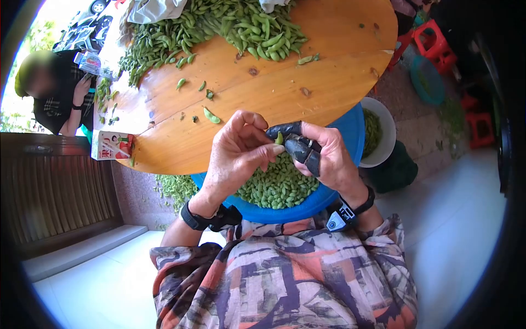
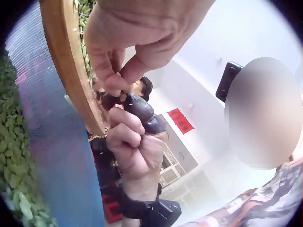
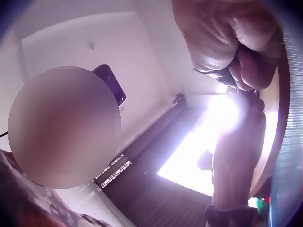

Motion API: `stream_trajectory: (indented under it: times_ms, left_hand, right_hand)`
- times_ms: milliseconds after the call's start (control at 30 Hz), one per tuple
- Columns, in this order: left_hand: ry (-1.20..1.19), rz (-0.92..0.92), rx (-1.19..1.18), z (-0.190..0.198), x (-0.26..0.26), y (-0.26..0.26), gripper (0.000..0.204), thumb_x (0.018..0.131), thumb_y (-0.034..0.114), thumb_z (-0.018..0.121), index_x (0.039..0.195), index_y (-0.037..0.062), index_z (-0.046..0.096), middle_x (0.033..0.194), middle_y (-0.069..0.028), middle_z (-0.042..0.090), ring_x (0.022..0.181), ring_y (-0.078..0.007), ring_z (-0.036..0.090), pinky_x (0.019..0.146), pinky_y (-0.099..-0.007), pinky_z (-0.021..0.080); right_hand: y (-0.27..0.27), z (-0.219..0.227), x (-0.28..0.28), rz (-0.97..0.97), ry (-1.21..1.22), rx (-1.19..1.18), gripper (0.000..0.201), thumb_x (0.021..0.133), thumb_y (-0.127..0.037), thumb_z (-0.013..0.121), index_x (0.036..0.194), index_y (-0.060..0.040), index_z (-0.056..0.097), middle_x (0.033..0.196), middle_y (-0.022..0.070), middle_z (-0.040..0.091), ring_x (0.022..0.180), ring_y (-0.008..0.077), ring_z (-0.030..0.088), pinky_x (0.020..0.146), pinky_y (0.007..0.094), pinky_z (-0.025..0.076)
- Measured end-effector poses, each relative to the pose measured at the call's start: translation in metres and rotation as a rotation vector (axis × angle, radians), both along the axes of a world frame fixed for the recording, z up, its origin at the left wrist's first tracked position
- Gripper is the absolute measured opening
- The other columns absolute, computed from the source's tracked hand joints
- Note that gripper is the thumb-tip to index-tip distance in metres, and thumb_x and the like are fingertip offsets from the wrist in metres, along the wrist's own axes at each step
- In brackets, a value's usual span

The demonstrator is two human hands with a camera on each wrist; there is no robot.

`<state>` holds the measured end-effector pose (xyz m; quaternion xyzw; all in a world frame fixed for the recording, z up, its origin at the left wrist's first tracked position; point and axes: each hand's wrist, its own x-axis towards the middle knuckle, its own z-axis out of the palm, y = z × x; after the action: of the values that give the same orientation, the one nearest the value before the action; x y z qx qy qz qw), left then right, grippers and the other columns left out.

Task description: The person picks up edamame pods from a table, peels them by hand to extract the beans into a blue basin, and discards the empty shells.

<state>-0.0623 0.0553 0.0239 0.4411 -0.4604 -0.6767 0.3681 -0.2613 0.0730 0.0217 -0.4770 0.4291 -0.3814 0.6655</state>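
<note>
Over the near edge of the round table, my two hands meet at one small green soybean pod. My left hand pinches it between thumb and forefinger. Black wrapping covers the thumb and forefinger of my right hand, which grips the pod's other side, its remaining fingers curled. Below them, shelled green beans lie in a blue basin. In the left wrist view the black-wrapped thumb is right at the left fingertips. The pod is mostly hidden by fingers in the right wrist view.
A heap of pods covers the far side of the wooden table. A drink carton stands at its left edge, near another person. On the right are a white bucket with green contents and red stools.
</note>
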Motion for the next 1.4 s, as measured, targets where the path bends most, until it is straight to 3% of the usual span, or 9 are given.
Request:
stream_trajectory:
  times_ms: [500, 600, 700, 733, 867, 1000, 1067, 1267, 1400]
  left_hand:
    - [-0.02, 0.029, -0.006, 0.001, -0.003, 0.007, 0.034, 0.082, -0.011, 0.067, 0.107, 0.0024, 0.048, 0.079, -0.005, 0.063, 0.065, -0.0101, 0.062, 0.053, -0.0214, 0.048]
    - [0.276, -0.015, 0.251, -0.002, -0.004, 0.01, 0.036, 0.082, -0.007, 0.071, 0.109, 0.0031, 0.049, 0.077, -0.0036, 0.061, 0.063, -0.0117, 0.062, 0.049, -0.0215, 0.045]
    - [0.589, -0.064, 0.437, -0.001, -0.008, 0.018, 0.038, 0.082, 0.0, 0.075, 0.111, 0.0032, 0.05, 0.076, -0.0031, 0.059, 0.063, -0.0137, 0.064, 0.045, -0.0207, 0.043]
    - [0.588, -0.063, 0.439, -0.002, -0.007, 0.021, 0.038, 0.082, 0.0, 0.075, 0.111, 0.0032, 0.05, 0.076, -0.0031, 0.059, 0.063, -0.0137, 0.064, 0.045, -0.0207, 0.043]
    - [0.406, -0.031, 0.36, -0.006, 0.002, 0.03, 0.036, 0.084, 0.001, 0.073, 0.114, 0.0008, 0.053, 0.079, -0.0051, 0.063, 0.064, -0.0131, 0.064, 0.048, -0.0211, 0.046]
    - [-0.375, -0.086, -0.123, -0.008, 0.014, 0.043, 0.018, 0.08, -0.011, 0.065, 0.095, 0.0003, 0.065, 0.077, -0.0059, 0.066, 0.064, -0.0156, 0.065, 0.054, -0.0261, 0.051]
    - [-0.674, -0.187, -0.71, -0.016, 0.019, 0.044, 0.022, 0.075, -0.013, 0.066, 0.093, 0.0011, 0.066, 0.077, -0.0104, 0.065, 0.064, -0.0209, 0.065, 0.056, -0.0288, 0.05]
    - [-0.826, -0.285, -0.78, -0.026, 0.02, 0.05, 0.026, 0.075, -0.014, 0.066, 0.096, 0.0006, 0.063, 0.08, -0.0118, 0.065, 0.068, -0.0229, 0.066, 0.058, -0.0309, 0.05]
    - [-0.323, -0.107, -0.139, -0.003, 0.005, 0.036, 0.023, 0.083, -0.012, 0.066, 0.102, -0.0001, 0.06, 0.093, -0.0046, 0.067, 0.08, -0.0102, 0.065, 0.064, -0.027, 0.056]
  right_hand:
    - [0.002, -0.01, -0.011, 0.077, 0.063, -0.223, 0.035, 0.085, -0.015, 0.048, 0.109, 0.004, 0.065, 0.089, 0.0069, 0.06, 0.081, 0.0129, 0.057, 0.072, 0.025, 0.045]
    - [0.004, -0.011, -0.014, 0.062, 0.036, -0.314, 0.033, 0.082, -0.011, 0.047, 0.106, 0.0034, 0.065, 0.088, 0.0081, 0.059, 0.08, 0.0138, 0.057, 0.07, 0.0244, 0.045]
    - [0.005, -0.006, -0.017, 0.15, -0.187, 0.082, 0.031, 0.076, 0.0, 0.051, 0.103, 0.0029, 0.066, 0.085, 0.0098, 0.056, 0.076, 0.0174, 0.058, 0.066, 0.0254, 0.044]
    - [0.003, -0.006, -0.015, 0.14, -0.022, -0.277, 0.031, 0.075, 0.004, 0.054, 0.103, 0.003, 0.065, 0.084, 0.0106, 0.054, 0.075, 0.0207, 0.058, 0.064, 0.0276, 0.045]
    - [0.009, -0.01, -0.015, 0.151, 0.314, -0.777, 0.033, 0.071, 0.011, 0.062, 0.103, 0.0036, 0.065, 0.082, 0.0124, 0.051, 0.072, 0.0291, 0.056, 0.063, 0.0335, 0.046]
    - [0.003, 0.006, -0.032, -0.057, 0.48, -0.656, 0.032, 0.078, 0.007, 0.061, 0.109, 0.0028, 0.065, 0.082, 0.0137, 0.054, 0.069, 0.0299, 0.056, 0.063, 0.0335, 0.046]
    - [0.006, 0.013, -0.035, -0.166, 0.423, -0.395, 0.033, 0.088, 0.0, 0.059, 0.12, -0.0018, 0.065, 0.084, 0.0111, 0.06, 0.07, 0.0169, 0.056, 0.064, 0.0296, 0.045]
    - [0.005, -0.011, -0.029, -0.189, 0.374, -0.521, 0.034, 0.088, -0.003, 0.062, 0.122, -0.0028, 0.065, 0.083, 0.0065, 0.057, 0.071, 0.0096, 0.052, 0.062, 0.0219, 0.042]
    - [0.006, 0.01, -0.01, 0.058, 0.369, -0.37, 0.046, 0.08, -0.006, 0.069, 0.126, -0.0045, 0.062, 0.087, 0.0092, 0.054, 0.068, 0.0192, 0.054, 0.064, 0.0302, 0.045]
